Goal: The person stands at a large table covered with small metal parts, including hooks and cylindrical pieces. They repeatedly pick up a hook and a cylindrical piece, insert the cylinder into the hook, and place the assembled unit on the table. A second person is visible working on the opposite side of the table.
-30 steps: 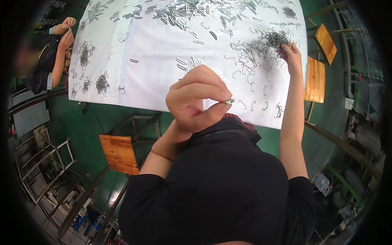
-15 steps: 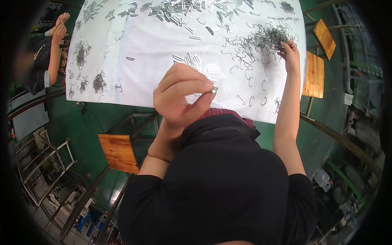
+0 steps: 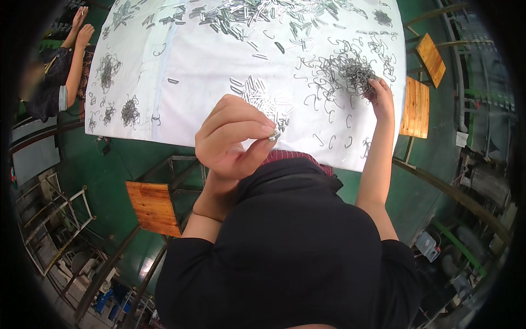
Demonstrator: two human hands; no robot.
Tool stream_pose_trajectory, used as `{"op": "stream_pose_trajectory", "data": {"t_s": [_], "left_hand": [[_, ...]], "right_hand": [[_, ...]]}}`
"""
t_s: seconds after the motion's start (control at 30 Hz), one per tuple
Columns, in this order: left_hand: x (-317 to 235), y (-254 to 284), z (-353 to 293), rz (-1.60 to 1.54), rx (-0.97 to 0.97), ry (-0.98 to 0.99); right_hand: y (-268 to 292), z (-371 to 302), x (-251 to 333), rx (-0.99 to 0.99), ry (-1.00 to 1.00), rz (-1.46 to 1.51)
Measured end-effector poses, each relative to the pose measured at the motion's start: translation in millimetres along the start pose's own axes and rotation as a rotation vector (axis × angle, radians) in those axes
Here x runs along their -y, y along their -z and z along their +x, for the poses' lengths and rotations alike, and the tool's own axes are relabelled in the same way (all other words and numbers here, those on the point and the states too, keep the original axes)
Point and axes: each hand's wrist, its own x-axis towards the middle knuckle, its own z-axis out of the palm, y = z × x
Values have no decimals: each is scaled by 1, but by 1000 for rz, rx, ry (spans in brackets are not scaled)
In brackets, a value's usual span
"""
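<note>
My left hand [image 3: 233, 137] is raised above the table's near edge, thumb and forefinger pinched on a small silvery metal piece [image 3: 274, 135]. Its full shape is partly covered by the fingertips. Just beyond lies a group of narrow metal strips [image 3: 255, 90] on the white cloth. At the right, my right hand [image 3: 382, 97] reaches to a dark, tangled heap of curved wire hooks [image 3: 355, 75]. Its fingers are curled together against the heap's near right edge, and the fingertips are partly lost among the hooks.
A large heap of metal strips [image 3: 241, 19] lies at the far side. Small piles of hooks [image 3: 130, 112] dot the left of the white-covered table [image 3: 192, 109]. Another person's hands [image 3: 82, 30] are at the far left. Wooden stools [image 3: 415, 107] stand beside the table.
My right hand has come nearer along the table, and the dense part of the hook heap has shifted nearer and left with it. My left hand keeps its pinch, slightly lower in view.
</note>
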Motion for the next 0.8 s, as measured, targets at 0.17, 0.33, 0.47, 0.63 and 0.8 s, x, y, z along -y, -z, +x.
{"op": "stream_pose_trajectory", "data": {"t_s": [0.17,0.33,0.47,0.63,0.8], "left_hand": [[0,2,2,-148,-38,21],[0,2,1,-221,-43,33],[-5,0,1,-273,-7,97],[-4,-6,2,-314,-22,145],[-4,-8,9,-272,3,102]], "right_hand": [[-2,-3,-2,-51,105,70],[-15,10,10,-139,264,-154],[-24,40,-2,-264,691,-630],[-44,34,-2,-263,734,-943],[-64,-5,-6,-210,892,-898]]}}
